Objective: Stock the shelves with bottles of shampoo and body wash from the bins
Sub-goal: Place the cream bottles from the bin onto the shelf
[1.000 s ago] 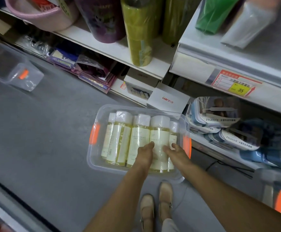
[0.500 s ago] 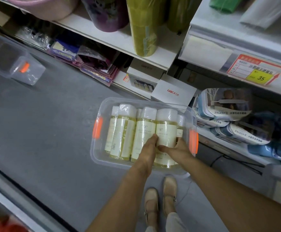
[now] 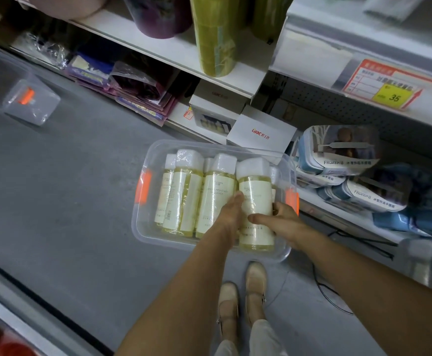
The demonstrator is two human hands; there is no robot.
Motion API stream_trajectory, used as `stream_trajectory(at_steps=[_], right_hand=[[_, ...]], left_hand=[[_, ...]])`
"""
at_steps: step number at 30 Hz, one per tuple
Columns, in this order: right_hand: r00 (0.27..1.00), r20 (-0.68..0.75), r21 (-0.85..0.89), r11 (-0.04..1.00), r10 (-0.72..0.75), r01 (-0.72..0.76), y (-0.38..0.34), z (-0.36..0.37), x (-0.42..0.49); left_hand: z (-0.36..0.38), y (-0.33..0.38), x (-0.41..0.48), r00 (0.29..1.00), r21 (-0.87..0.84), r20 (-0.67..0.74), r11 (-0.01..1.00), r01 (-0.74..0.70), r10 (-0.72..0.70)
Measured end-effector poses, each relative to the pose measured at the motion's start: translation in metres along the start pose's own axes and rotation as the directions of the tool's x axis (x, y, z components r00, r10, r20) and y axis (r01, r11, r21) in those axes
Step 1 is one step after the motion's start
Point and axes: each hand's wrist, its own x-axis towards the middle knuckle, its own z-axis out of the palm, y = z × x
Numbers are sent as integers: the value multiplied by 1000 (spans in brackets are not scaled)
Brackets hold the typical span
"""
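Note:
A clear plastic bin (image 3: 143,227) with orange latches sits on the grey floor. It holds several yellow bottles with white caps and cream labels, lying side by side. The rightmost top bottle (image 3: 256,191) is raised a little above the others. My right hand (image 3: 281,222) grips it, thumb across the label and fingers curled round its right side. My left hand (image 3: 230,214) reaches between that bottle and its neighbour (image 3: 215,196), fingers against the raised bottle's left side; how far they curl round it is hidden.
White shelves (image 3: 235,78) run along the far side with green rolls, purple packs, white boxes and blue Frozen packs (image 3: 338,150). A second clear bin (image 3: 17,91) lies at the left. A black cable (image 3: 364,242) crosses the floor at the right. My shoes (image 3: 243,294) stand below the bin.
Both hands closed in on the rightmost bottle. My right hand wrapped round it and the bottle has lifted slightly out of the row. The view shifted down and closer.

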Motion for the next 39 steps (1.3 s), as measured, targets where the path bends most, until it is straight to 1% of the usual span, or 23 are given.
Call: stream_trajectory(at_steps=[2,5,11,14,20,23,27,32,35,39], right_hand=[[998,58,44,999,25,-28,0,-5,-6],[989,144,118,992,32,-49,-5,-10,-25],[971,229,167,986,-61,23,-35,-19,-83],[963,251,184,981,-102,56,-60,-25,-115],[933,306,148,978,-189,150,-127,-35,-176],[914,326,118,970,-242,215,-162,-37,-205],[876,361,91,947,-321,309,-203,-43,-243],[808,421,87,905,-412,416,-243,-43,-284],[790,407,61,876,-459,478,-264,-39,-301],[783,322,44,835,-532,549,-296,-36,-315]], left_hand=[[1,1,-5,1000,15,-8,1000,5,-5],[-2,3,-19,1000,7,-4,1000,-24,24],[-12,11,-82,989,-49,126,996,-70,76],[-16,19,-117,978,-67,157,990,-125,134],[-28,50,-190,951,-86,146,962,-261,271],[-34,67,-225,931,-75,113,937,-340,347],[-37,90,-270,885,-62,76,888,-456,459],[-41,119,-314,830,-17,31,831,-556,557],[-45,140,-334,800,0,13,800,-600,600],[-51,173,-355,755,14,14,755,-655,655]])
